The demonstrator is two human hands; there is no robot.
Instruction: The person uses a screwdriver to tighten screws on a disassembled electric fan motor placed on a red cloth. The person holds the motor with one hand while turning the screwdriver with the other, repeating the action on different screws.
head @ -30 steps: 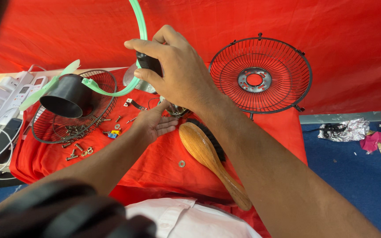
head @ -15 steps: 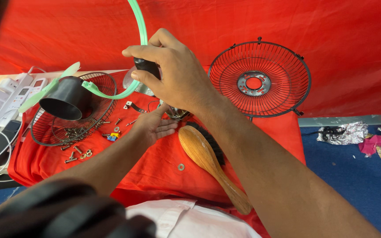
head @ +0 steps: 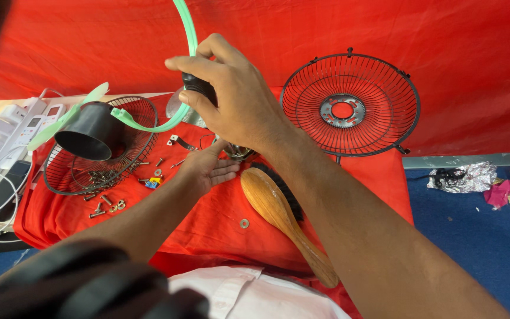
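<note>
My right hand [head: 237, 97] grips a dark round part [head: 198, 86] from above, held over the red cloth [head: 208, 218] beside a translucent green fan blade [head: 185, 29]. My left hand [head: 206, 168] lies palm up on the cloth just below it, fingers spread, touching a small metal piece [head: 238, 152] that is mostly hidden by my right hand. A wooden brush [head: 281, 215] with black bristles lies to the right of my left hand. A black wire fan grille [head: 349, 106] stands upright at the back right.
A second wire grille [head: 98, 171] lies flat at the left with a black cone-shaped housing [head: 87, 131] in it. Several screws and small parts [head: 107, 204] are scattered beside it. White power strips [head: 1, 133] and cables sit far left. Crumpled foil [head: 464, 177] lies on the blue floor at the right.
My right hand with the dark part has shifted slightly left and down. The left hand stays on the cloth.
</note>
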